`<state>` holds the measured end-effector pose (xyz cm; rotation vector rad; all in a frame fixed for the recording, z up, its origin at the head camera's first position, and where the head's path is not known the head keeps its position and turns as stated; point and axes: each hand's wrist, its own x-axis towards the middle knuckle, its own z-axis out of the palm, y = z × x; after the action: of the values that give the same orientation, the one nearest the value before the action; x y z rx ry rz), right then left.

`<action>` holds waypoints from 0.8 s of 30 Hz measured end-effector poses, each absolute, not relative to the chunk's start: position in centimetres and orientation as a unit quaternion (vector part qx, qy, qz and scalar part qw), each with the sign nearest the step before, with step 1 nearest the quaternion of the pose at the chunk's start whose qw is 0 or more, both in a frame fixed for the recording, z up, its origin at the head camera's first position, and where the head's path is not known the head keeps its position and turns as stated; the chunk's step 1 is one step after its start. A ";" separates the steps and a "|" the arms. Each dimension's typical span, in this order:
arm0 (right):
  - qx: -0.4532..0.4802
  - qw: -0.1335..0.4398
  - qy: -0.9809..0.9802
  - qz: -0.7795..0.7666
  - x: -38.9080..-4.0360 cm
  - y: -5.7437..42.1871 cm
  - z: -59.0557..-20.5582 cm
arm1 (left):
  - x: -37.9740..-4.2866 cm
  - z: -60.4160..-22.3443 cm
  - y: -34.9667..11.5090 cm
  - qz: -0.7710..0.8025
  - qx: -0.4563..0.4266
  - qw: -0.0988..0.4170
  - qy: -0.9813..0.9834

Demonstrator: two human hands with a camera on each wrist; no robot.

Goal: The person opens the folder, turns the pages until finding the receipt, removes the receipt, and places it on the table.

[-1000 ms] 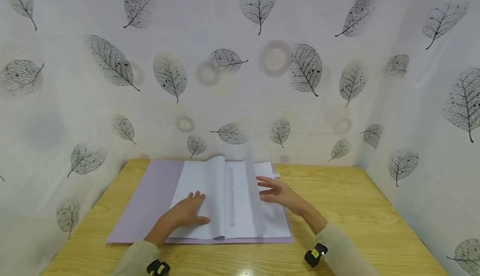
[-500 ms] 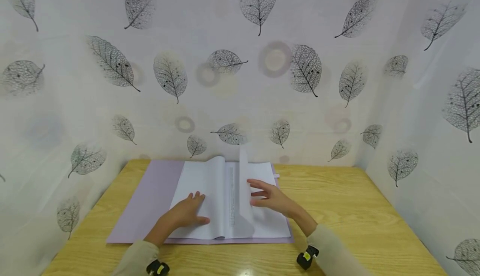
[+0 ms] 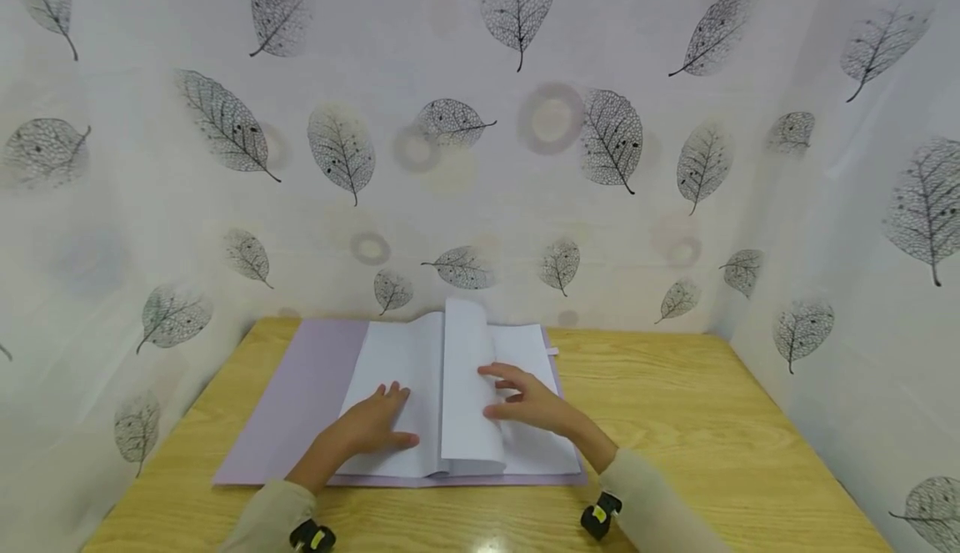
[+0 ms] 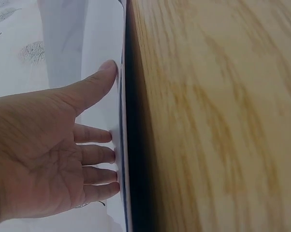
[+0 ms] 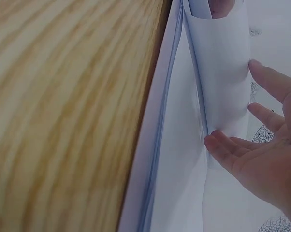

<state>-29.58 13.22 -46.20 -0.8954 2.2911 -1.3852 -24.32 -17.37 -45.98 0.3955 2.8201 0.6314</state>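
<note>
Touching the curled white page (image 3: 463,403) with spread fingertips, the right hand (image 3: 534,403) was positioned over the right half of the open lilac folder (image 3: 288,428). The left hand (image 3: 367,429) rested on the left-side sheets (image 3: 393,343), its thumb set apart from the fingers. The folder lay against the far edge of the table (image 3: 697,419), nearer the far left corner. Behind that edge hung a leaf-printed curtain (image 3: 495,211).

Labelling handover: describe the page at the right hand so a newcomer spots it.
On the wooden table lies an open lilac folder. Among its white sheets, touched by the right hand, is the page. It alone rises in a curl; its neighbours lie flatter.
</note>
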 end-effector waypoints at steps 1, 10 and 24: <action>-0.311 0.156 0.805 -0.481 -29.5 13.1 -46.3 | -24.3 -46.0 -17.4 0.215 0.134 0.113 0.961; -0.295 0.138 0.828 -0.456 -29.0 12.3 -46.4 | -24.0 -45.7 -17.6 0.222 0.131 0.117 0.959; -0.291 0.110 0.839 -0.447 -28.9 11.6 -46.6 | -24.0 -45.0 -17.5 0.243 0.149 0.094 0.954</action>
<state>-28.93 11.59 -46.59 -0.8558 2.4657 -1.3138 -23.99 -17.52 -45.01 0.4414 2.8303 0.7207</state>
